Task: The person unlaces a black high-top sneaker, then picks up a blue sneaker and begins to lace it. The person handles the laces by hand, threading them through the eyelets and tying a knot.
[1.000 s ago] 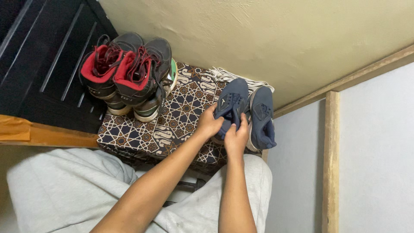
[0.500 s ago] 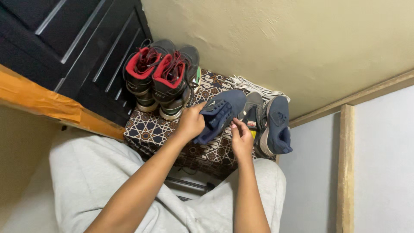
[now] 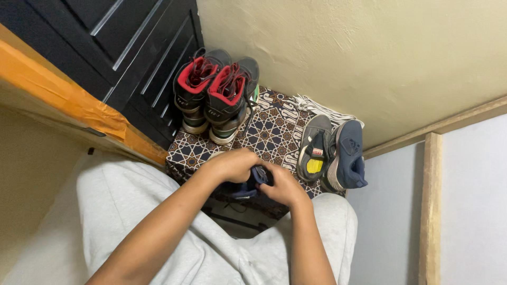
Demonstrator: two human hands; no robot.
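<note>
A: Any packages, signs or screens here?

B: None that I can see. Only labels, all on footwear.

A: Where?

B: The grey insole point(image 3: 315, 148) lying on the patterned surface point(image 3: 264, 134), just left of the blue shoe point(image 3: 348, 155), carries two. Near its lower end sits a bright yellow label point(image 3: 315, 166), roughly rectangular. Just above it is a small white and red label point(image 3: 317, 152).

A: Anything else?

B: The two red-lined boots point(image 3: 217, 92) beside the black door each show a small pale mark on the side, too small to make out.
</note>
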